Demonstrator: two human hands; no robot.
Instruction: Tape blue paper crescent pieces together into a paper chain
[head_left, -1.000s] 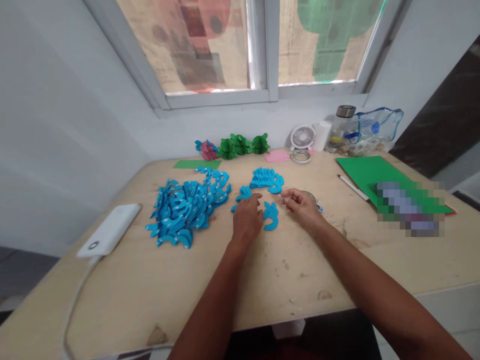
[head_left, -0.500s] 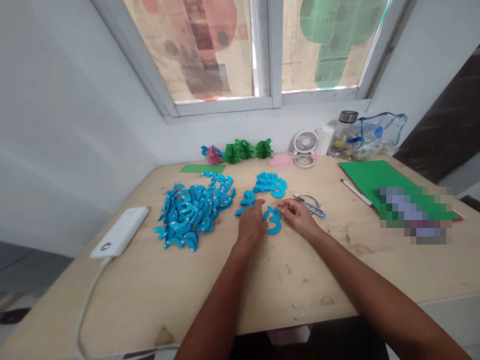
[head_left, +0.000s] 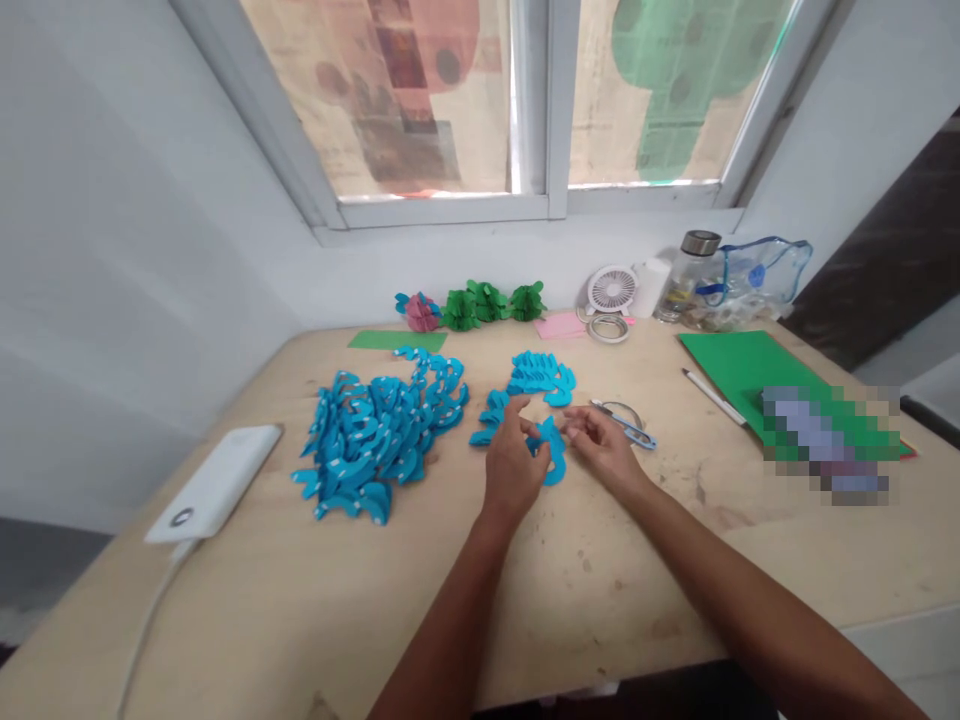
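Note:
A blue curved paper piece (head_left: 553, 455) lies on the wooden table (head_left: 525, 590) between my hands. My left hand (head_left: 512, 462) pinches its left side with curled fingers. On the piece's right edge, the fingertips of my right hand (head_left: 602, 446) are pressed together. A big heap of blue pieces (head_left: 375, 432) with white tape bits lies to the left. A small stack of blue pieces (head_left: 538, 375) sits just beyond my hands, and a few more blue pieces (head_left: 489, 418) lie by my left hand.
Small scissors (head_left: 625, 424) lie right of my right hand. A white power bank (head_left: 217, 481) with a cable sits at the left. Green paper sheets (head_left: 757, 365), a pen (head_left: 712, 396), tape roll (head_left: 608, 328), small fan (head_left: 611, 290), jar (head_left: 685, 263) and paper flowers (head_left: 487, 302) line the back.
My left hand has lifted off the table and closed on the blue piece. My right hand has come left to the same piece, uncovering the scissors.

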